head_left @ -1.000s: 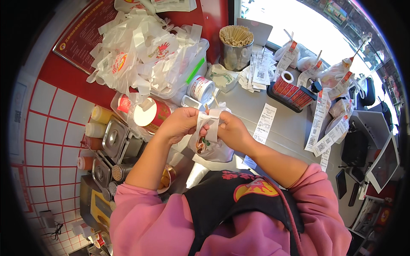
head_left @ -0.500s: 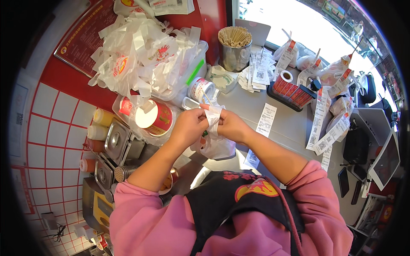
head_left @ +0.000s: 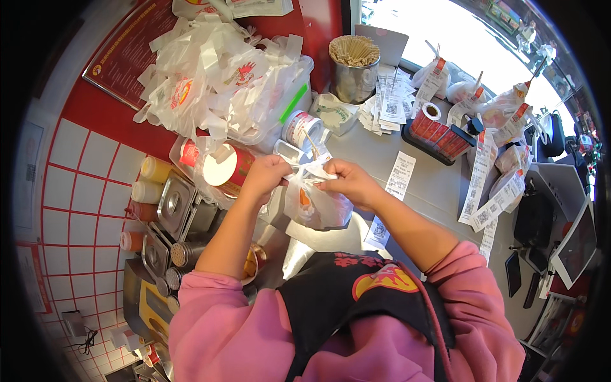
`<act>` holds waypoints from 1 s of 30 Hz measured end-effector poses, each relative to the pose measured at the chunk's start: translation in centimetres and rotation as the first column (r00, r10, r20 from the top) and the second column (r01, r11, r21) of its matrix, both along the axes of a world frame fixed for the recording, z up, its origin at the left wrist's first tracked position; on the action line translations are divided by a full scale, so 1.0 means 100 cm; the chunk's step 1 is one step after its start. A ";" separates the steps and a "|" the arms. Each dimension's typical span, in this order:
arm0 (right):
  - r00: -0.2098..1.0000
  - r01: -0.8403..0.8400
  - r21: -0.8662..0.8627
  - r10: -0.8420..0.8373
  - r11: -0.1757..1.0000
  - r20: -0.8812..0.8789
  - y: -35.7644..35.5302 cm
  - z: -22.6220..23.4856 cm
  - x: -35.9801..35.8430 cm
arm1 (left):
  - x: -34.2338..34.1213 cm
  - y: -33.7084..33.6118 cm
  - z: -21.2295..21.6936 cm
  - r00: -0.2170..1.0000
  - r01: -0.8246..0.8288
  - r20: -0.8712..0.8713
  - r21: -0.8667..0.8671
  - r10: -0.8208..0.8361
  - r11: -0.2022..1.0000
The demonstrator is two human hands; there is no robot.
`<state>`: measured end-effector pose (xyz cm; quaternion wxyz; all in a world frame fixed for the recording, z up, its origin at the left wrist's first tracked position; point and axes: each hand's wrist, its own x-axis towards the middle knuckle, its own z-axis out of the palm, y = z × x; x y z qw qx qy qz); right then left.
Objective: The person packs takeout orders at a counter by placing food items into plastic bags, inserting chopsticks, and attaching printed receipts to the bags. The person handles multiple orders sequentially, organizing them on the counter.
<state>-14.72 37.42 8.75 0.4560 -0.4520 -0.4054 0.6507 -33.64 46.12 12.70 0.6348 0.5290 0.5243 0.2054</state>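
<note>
A white translucent plastic bag (head_left: 328,210) sits at the counter's edge in front of me, its neck gathered and an orange patch showing through its side. My left hand (head_left: 266,176) is closed on one of the bag's handles. On the other side, my right hand (head_left: 349,181) pinches the opposite handle, and the handles stretch taut between my hands. A thin wooden stick (head_left: 310,140) pokes up just behind the gathered top. What the bag contains is mostly hidden. Left of my left hand stands a red paper tub with a white lid (head_left: 224,167).
Heaped plastic bags (head_left: 210,83) fill the far left. A metal canister of sticks (head_left: 354,67) stands beyond, near printed slips (head_left: 389,102) and a roll in a red holder (head_left: 439,132). Packed bags with receipts (head_left: 503,127) line the right. Lidded steel containers (head_left: 175,200) stand left.
My hands were close together at the bag's neck. They have since moved apart, left and right, drawing the handles out tight.
</note>
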 end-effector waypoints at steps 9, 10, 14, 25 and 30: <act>0.807 -0.386 0.757 -0.204 0.527 0.554 -0.023 0.002 0.001 | 0.014 0.008 -0.026 0.645 -0.176 0.354 -0.794 0.678 0.582; 0.777 -0.478 0.733 -0.155 0.484 0.610 -0.024 0.005 -0.001 | 0.018 0.013 -0.026 0.656 -0.275 0.275 -0.780 0.702 0.562; 0.616 -0.492 0.414 -0.030 0.766 0.787 -0.026 0.014 0.000 | 0.030 0.013 -0.031 0.462 -0.242 0.408 -0.796 0.787 0.555; 0.820 -0.164 0.516 -0.175 0.841 0.546 -0.007 0.019 0.011 | -0.007 -0.023 -0.028 0.772 0.207 0.430 0.527 -0.468 0.825; 0.757 -0.132 0.552 -0.276 0.823 0.593 -0.008 0.026 0.007 | -0.002 -0.028 -0.016 0.862 0.407 0.000 0.595 -0.506 0.693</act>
